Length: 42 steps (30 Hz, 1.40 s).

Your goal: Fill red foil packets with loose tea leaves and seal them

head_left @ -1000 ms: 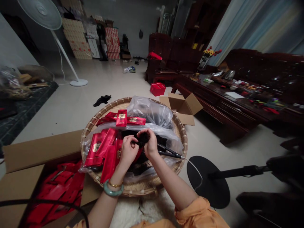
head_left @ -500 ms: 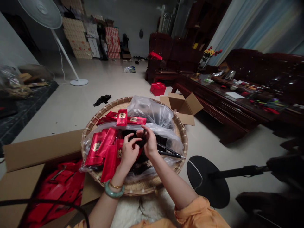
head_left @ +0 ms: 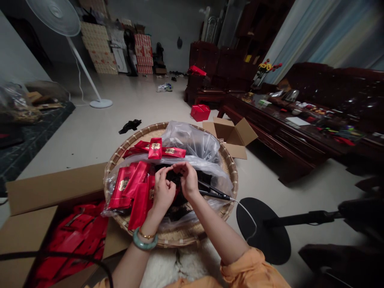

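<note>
Your left hand (head_left: 163, 192) and right hand (head_left: 189, 182) meet over mid-tray (head_left: 177, 242), fingers curled, the right cupped; whether either pinches any dark stuff (head_left: 176, 214), I can't tell. That stuff lies loose in the bag (head_left: 192, 140) beneath you. Partway, I'd judge: packets (head_left: 122, 187) set out at nine and eleven o'clock, tool (head_left: 220, 195) unheld at three, loose stuff left, more packets in the carton (head_left: 57, 186) at eight.
</note>
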### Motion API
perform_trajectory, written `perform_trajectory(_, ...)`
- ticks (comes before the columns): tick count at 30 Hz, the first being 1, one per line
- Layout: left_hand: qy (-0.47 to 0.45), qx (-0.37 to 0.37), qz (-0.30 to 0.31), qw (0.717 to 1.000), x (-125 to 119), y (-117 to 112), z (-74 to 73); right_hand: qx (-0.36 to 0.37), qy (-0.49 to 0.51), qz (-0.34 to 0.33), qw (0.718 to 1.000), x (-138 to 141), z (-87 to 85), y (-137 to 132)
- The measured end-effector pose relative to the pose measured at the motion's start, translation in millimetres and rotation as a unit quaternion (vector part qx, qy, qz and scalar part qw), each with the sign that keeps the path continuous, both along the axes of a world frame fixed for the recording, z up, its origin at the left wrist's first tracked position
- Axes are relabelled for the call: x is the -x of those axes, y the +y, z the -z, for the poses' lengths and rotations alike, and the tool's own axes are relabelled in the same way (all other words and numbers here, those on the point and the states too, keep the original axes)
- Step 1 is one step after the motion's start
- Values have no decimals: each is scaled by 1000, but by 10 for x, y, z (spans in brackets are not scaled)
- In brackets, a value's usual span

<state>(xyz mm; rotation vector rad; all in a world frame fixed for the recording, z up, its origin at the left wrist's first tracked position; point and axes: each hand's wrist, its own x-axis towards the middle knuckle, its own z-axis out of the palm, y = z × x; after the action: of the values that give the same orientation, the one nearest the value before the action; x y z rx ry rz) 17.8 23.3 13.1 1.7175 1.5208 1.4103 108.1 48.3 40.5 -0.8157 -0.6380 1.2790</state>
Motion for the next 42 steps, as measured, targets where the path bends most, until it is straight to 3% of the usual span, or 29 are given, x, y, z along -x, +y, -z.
perform_trajectory(8,10,6,-27,1000,2,-5,43,-89,-69,-87,990,18,34,-37)
perform_trajectory(13,78,7,-22,997,74,-12,49,-86,-84,-123,985,-16,95,-42)
perform_trajectory(18,106,2,-21,994,137,10,35,-48,-86,-87,991,-101,87,-14)
perform_trajectory(21,125,16,-14,992,161,23,21,-59,-174,-59,981,-223,77,-36)
perform_trajectory(23,156,23,-7,987,173,23,-3,-105,-303,-61,945,-323,81,-100)
perform_trajectory(26,217,42,8,975,186,4,-60,-204,-490,-70,844,-450,108,-253)
perform_trajectory(29,269,55,27,961,196,-31,-127,-266,-596,-70,755,-510,140,-393)
perform_trajectory(32,321,60,58,943,209,-62,-186,-274,-667,-70,690,-507,131,-453)
perform_trajectory(37,336,21,109,935,279,-80,-240,-252,-753,-105,599,-436,33,-446)
perform_trajectory(42,310,-26,153,938,437,-66,-227,-240,-786,-156,548,-390,40,-417)
